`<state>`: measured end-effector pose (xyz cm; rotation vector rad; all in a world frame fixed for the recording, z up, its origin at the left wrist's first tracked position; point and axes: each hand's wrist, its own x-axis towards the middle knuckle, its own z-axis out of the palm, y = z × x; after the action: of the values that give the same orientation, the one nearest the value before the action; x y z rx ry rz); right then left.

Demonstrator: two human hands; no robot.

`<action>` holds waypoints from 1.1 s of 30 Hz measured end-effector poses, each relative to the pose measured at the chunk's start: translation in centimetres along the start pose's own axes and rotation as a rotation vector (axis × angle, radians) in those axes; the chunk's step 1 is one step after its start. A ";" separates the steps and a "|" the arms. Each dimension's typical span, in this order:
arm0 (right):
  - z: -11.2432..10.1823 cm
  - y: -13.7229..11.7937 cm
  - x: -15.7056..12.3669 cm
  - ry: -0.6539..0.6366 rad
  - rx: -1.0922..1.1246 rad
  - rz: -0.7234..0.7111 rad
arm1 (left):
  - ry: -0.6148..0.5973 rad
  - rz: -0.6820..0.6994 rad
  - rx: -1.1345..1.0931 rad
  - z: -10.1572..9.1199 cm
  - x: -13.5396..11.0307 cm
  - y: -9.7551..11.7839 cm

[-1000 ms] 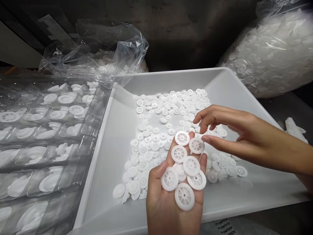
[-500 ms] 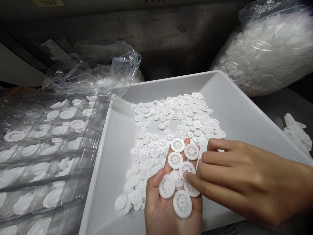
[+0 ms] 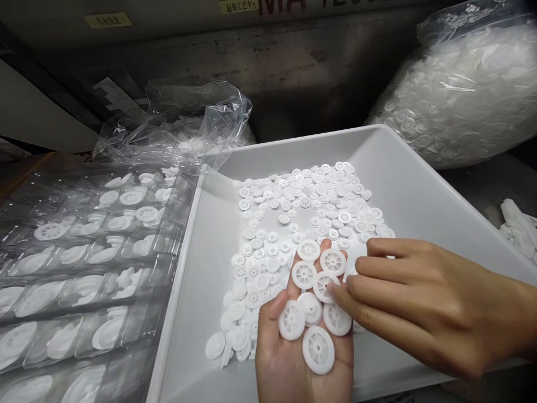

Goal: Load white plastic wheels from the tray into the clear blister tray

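My left hand [image 3: 285, 375] is palm up over the tray, fingers slightly curled, cradling several white plastic gear wheels [image 3: 319, 350]. Most show spokes and a small centre hole; one gear wheel [image 3: 311, 309] near the middle of the palm has a toothed raised hub. From the right, my right hand [image 3: 428, 302] reaches over with bent fingers. Its index fingertip is on the rim of a spoked gear wheel [image 3: 324, 286]; the thumb is hidden behind the hand. Below, the grey-white tray [image 3: 201, 235] holds many loose white wheels [image 3: 285, 246].
Left of the tray, clear plastic blister trays [image 3: 138, 280] are stacked with white parts in their pockets. Behind them sits an open clear bag [image 3: 226, 115]. A full bag of white parts [image 3: 465, 101] stands at the back right, with crumpled white material [image 3: 518, 224] below it.
The view has shifted, so everything appears slightly farther right. In my left palm, the hubbed gear wheel and the one beside it are now more exposed. My right index finger stays at the spoked wheel.
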<state>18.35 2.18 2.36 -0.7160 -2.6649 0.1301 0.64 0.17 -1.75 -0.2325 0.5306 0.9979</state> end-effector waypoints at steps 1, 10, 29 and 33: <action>0.0 0.0 0.0 -0.005 0.010 -0.001 | 0.020 0.010 0.015 0.2 0.0 -0.1; -0.6 0.4 -0.4 -0.050 0.056 0.063 | 0.096 0.070 0.170 0.7 -0.2 -0.2; 0.0 0.7 -0.3 -0.127 0.081 0.153 | 0.098 0.337 0.604 -0.3 -0.3 -2.4; 0.2 0.3 -0.3 -0.152 0.131 0.155 | 0.105 0.408 0.703 -1.2 -0.2 -3.0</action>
<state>18.66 2.31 1.97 -0.9014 -2.7092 0.4126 2.69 -2.01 -2.85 0.4705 1.0151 1.1309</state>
